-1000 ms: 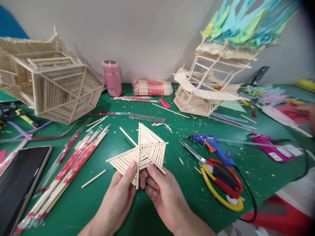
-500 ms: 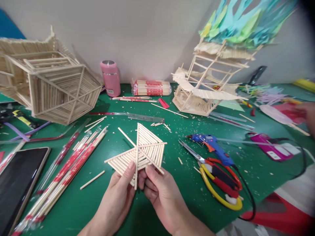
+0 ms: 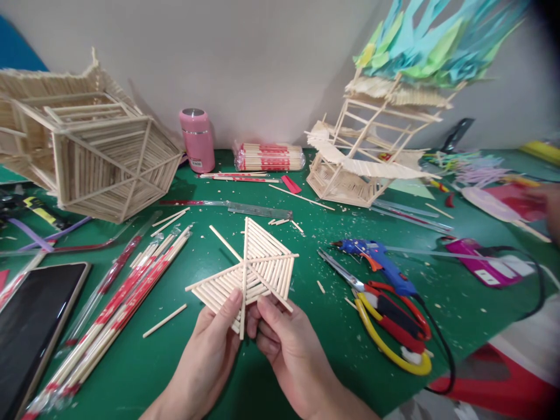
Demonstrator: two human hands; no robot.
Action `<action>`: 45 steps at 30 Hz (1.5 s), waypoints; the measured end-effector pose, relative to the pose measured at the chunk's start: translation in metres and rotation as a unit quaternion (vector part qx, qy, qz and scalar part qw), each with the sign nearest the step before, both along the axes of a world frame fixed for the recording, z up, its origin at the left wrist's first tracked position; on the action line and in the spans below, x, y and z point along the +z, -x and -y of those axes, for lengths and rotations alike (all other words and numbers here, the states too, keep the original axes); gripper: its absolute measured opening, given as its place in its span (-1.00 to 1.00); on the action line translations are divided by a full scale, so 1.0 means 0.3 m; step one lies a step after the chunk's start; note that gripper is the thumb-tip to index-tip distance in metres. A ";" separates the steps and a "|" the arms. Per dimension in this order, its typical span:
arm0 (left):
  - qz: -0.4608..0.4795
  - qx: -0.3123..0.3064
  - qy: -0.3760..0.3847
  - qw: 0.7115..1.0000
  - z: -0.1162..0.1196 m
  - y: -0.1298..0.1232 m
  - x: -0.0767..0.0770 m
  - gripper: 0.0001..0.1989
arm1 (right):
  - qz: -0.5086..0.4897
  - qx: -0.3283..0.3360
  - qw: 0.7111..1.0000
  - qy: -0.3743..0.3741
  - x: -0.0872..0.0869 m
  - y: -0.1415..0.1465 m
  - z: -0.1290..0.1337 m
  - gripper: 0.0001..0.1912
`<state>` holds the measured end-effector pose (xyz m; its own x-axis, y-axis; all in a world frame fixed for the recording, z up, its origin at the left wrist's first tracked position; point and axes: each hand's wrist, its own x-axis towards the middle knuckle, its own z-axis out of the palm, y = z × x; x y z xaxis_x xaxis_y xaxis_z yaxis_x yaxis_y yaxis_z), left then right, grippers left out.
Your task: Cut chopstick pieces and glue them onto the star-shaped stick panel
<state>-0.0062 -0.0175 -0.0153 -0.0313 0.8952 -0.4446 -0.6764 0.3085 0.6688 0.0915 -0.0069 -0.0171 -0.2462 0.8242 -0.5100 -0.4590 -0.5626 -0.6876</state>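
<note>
A flat panel of wooden sticks (image 3: 266, 265), with crossing spokes and some filled wedges, is held over the green table (image 3: 306, 361). My left hand (image 3: 214, 344) pinches its lower left edge, thumb on top. The lower right edge is gripped by my right hand (image 3: 284, 335), its thumb near the end of a spoke. To the right lie a blue glue gun (image 3: 380, 262) and scissors (image 3: 350, 274) with red handles. Paper-wrapped chopsticks (image 3: 122, 297) and one loose stick (image 3: 164, 321) are on the left.
Large stick structures stand at back left (image 3: 114, 163) and back right (image 3: 363, 146). Between them are a pink flask (image 3: 196, 143) and a chopstick pack (image 3: 269, 157). A phone (image 3: 35, 326) lies at left; another person's hand (image 3: 546, 198) is at far right.
The stick panel and both my hands have barely shifted; my grip looks the same. The other person's hand at the far right has moved slightly.
</note>
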 end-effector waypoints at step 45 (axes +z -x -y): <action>-0.058 -0.177 0.045 0.981 0.051 0.042 0.014 -0.67 | 0.150 0.034 0.986 -0.058 0.006 -0.232 -0.092 -0.62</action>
